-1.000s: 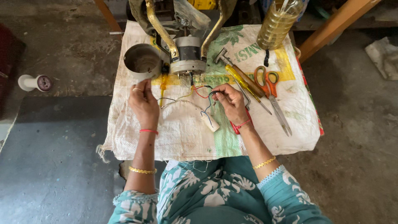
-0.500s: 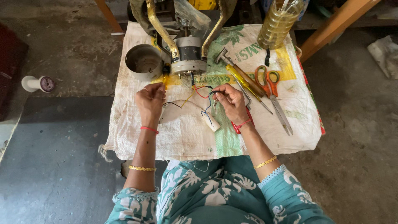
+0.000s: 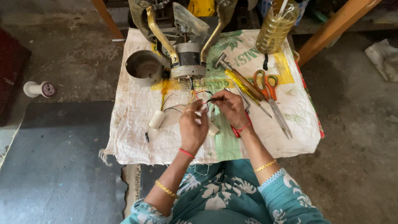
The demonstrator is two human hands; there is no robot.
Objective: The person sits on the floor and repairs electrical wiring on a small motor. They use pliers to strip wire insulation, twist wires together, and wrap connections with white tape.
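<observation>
We hold both hands close together over the middle of the sack-covered tabletop. Our left hand [image 3: 193,127] is curled, back to the camera, fingers pinched. Our right hand [image 3: 230,108] sits just beyond and beside it, fingertips pinched together. Both forearms reach in from the near edge, wrists slightly bent.

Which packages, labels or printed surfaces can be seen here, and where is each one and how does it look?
Woven sack: spread flat as a work mat under the tools; white, with green and yellow print near its far edge.
Plastic bottle: far right corner of the sack; ribbed, clear, holding yellowish liquid; no label visible.
No signs or screens are in view.
</observation>
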